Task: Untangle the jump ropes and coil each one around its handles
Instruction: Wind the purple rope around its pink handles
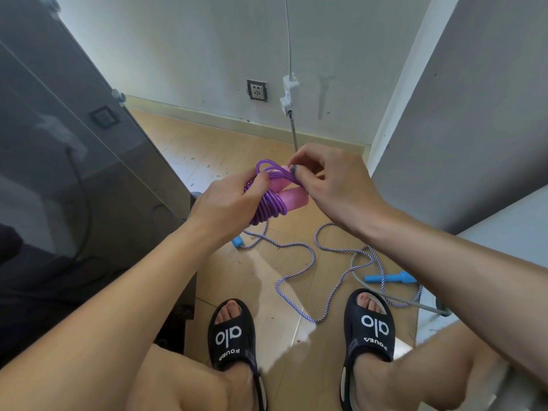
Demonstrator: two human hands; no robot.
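Glossy purple plastic jump rope [268, 204] coiled round its two pink foam handles [292, 197], held mid-frame in both hands.

Left hand [228, 209] grips the bundle; right hand [329, 180] seems to pinch a rope loop at its top. Lower right, a purple-and-white braided rope [299, 256] with blue plastic handles [391, 277] sprawls loose on the tan floor [207, 155].

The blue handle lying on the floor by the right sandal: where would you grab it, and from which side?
Grip the blue handle around its middle, coming from straight above. It lies flat on the floor, so the top is open. The striped rope and a grey cable cross near its thin end, so stay nearer the thicker end, away from them.
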